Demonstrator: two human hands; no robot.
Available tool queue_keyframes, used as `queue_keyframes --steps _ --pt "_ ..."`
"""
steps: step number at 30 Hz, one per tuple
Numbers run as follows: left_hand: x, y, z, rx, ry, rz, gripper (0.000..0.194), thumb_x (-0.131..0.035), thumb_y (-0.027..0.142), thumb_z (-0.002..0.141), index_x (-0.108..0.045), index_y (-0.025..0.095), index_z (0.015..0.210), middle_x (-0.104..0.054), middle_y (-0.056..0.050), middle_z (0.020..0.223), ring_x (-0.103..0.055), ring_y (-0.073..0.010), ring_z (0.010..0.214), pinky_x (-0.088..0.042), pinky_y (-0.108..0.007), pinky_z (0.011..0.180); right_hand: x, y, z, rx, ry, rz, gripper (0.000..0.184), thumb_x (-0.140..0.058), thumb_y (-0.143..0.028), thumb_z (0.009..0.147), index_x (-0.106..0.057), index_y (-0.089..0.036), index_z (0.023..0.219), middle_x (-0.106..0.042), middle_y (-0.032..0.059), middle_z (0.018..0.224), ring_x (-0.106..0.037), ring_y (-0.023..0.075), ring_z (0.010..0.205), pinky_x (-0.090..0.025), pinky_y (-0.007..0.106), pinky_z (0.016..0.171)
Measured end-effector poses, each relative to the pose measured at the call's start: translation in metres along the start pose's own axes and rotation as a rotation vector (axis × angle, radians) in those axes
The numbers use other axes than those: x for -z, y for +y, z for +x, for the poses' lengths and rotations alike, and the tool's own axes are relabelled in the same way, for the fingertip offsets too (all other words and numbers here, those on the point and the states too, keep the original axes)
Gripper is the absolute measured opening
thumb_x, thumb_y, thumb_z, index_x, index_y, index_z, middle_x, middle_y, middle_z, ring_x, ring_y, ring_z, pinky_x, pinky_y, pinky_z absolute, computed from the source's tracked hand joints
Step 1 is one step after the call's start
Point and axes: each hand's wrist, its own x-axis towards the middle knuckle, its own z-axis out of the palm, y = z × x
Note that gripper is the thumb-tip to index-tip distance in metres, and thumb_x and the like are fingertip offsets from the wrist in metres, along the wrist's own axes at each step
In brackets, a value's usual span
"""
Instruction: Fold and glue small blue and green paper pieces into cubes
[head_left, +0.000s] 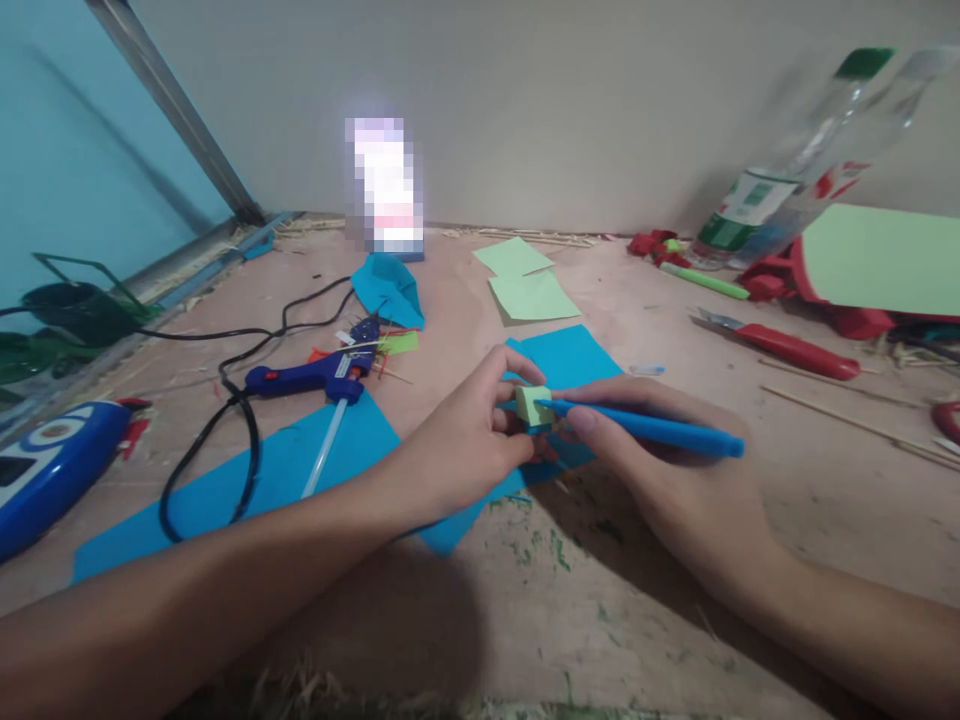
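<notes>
My left hand (465, 440) pinches a small pale green block (534, 405) between thumb and fingers, just above a blue paper sheet (570, 355). My right hand (667, 470) grips a blue pen (652, 430), its tip touching the block's right side. Both hands meet at the middle of the pinkish table (645, 590).
A blue glue gun (315, 378) with a black cord (225, 440) lies on the left beside a larger blue sheet (247, 490). Green paper squares (525, 280), a red-handled cutter (787, 347), plastic bottles (780, 190), wooden skewers (847, 418) and a green card (885, 258) lie behind and right.
</notes>
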Motion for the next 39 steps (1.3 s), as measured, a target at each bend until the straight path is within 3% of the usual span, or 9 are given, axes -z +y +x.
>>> queue_keyframes --steps 9,24,33,39 --pt "-0.0012 0.0008 0.0010 0.000 0.013 0.016 0.041 -0.070 -0.003 0.089 -0.048 0.024 0.111 -0.067 0.001 0.103 -0.075 -0.0146 0.085 -0.061 -0.029 0.077 -0.0014 0.0050 -0.0023 -0.017 0.037 0.034 0.009 -0.080 -0.019 0.087 -0.083 -0.028 0.088 -0.082 -0.0026 0.080 -0.077 0.0153 0.069 -0.062 0.021 0.061" --pt "-0.0036 0.0037 0.0013 0.021 0.033 -0.021 0.044 -0.066 -0.010 0.087 -0.046 0.023 0.108 -0.068 0.003 0.097 -0.075 -0.0115 0.076 -0.062 -0.028 0.077 -0.0003 0.0005 0.0011 -0.016 -0.007 0.000 0.008 -0.078 -0.019 0.087 -0.080 -0.027 0.085 -0.082 -0.0027 0.081 -0.077 0.0153 0.071 -0.062 0.022 0.062" --pt "-0.0014 0.0031 0.0014 0.013 0.010 0.001 0.043 -0.065 -0.009 0.088 -0.046 0.024 0.110 -0.068 0.005 0.087 -0.074 -0.0134 0.080 -0.061 -0.030 0.079 0.0008 0.0017 -0.0015 -0.022 -0.003 -0.002 0.008 -0.077 -0.020 0.089 -0.080 -0.027 0.087 -0.082 -0.0026 0.084 -0.078 0.0157 0.075 -0.063 0.023 0.067" --pt "-0.0021 0.0035 0.0005 0.006 0.018 0.007 0.041 -0.068 -0.004 0.088 -0.047 0.024 0.109 -0.068 0.003 0.092 -0.073 -0.0137 0.081 -0.060 -0.029 0.078 0.0000 0.0015 -0.0005 -0.038 -0.021 0.002 0.006 -0.077 -0.022 0.090 -0.080 -0.027 0.087 -0.081 -0.0016 0.084 -0.077 0.0171 0.074 -0.062 0.025 0.066"
